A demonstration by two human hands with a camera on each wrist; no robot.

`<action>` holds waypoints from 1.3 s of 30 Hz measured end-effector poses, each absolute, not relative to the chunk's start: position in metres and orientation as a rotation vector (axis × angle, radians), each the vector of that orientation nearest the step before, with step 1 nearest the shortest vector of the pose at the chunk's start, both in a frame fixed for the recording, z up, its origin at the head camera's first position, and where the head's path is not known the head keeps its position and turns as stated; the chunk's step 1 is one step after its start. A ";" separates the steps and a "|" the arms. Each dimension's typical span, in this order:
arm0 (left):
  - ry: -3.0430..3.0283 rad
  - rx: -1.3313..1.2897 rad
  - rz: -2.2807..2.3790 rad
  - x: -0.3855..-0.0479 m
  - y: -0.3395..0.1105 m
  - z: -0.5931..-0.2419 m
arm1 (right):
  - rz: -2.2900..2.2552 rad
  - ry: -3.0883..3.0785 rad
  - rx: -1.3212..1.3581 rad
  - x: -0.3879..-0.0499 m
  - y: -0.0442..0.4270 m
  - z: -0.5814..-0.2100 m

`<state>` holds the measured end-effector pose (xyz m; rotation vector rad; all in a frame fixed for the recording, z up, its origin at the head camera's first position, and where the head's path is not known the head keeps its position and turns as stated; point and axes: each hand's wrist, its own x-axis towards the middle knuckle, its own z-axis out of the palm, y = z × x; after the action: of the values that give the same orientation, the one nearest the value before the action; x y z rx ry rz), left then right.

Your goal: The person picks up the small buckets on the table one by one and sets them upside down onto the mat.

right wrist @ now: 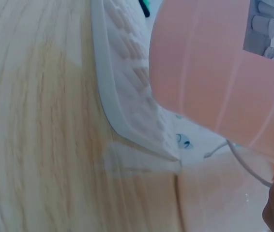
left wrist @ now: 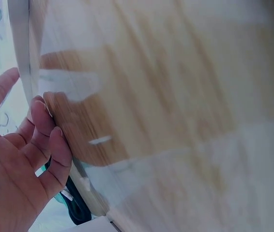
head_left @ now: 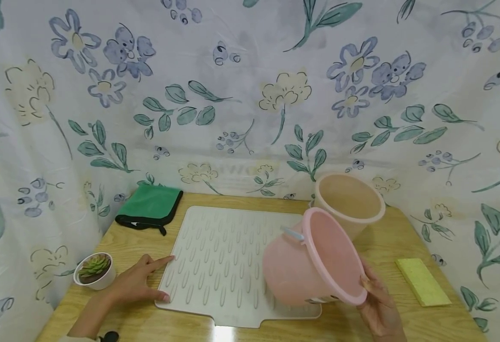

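A pink bucket [head_left: 286, 275] is tilted over the right part of a pale ridged drain board [head_left: 224, 256], its mouth facing right and up. My right hand [head_left: 380, 304] grips the bucket's rim, with the thumb at the edge; part of this hand shows at the right of the right wrist view. The bucket's light handle [head_left: 293, 233] lies against its upper side. At the board's left edge my left hand [head_left: 132, 282] rests with index finger and thumb spread, touching or almost touching the edge. Its other fingers show loosely bent in the left wrist view.
Behind the pink bucket stands a beige bucket [head_left: 350, 199]. A yellow sponge cloth [head_left: 423, 282] lies at the right. At the left are a folded green cloth [head_left: 151, 202] and a potted succulent [head_left: 95, 268]. A flowered curtain [head_left: 241, 104] hangs round the wooden table [head_left: 382, 242].
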<state>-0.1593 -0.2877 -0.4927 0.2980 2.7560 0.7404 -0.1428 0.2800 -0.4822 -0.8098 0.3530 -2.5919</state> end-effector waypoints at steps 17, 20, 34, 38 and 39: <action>2.766 0.287 0.702 -0.160 -0.288 -0.493 | -2.640 0.267 -0.840 -0.146 0.262 -0.492; 2.769 0.284 0.700 -0.160 -0.288 -0.494 | -2.637 0.243 -0.854 -0.147 0.258 -0.492; 2.756 0.281 0.740 -0.164 -0.284 -0.489 | -2.680 0.295 -0.864 -0.152 0.238 -0.494; 2.783 0.264 0.756 -0.166 -0.279 -0.482 | -2.694 0.294 -0.843 -0.152 0.232 -0.492; 2.794 0.261 0.763 -0.166 -0.277 -0.480 | -2.698 0.296 -0.838 -0.153 0.231 -0.492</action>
<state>-0.1658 -0.2769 -0.4801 0.2607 2.7942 0.7630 -0.1525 0.2312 -0.4919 -0.8379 0.2959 -2.6984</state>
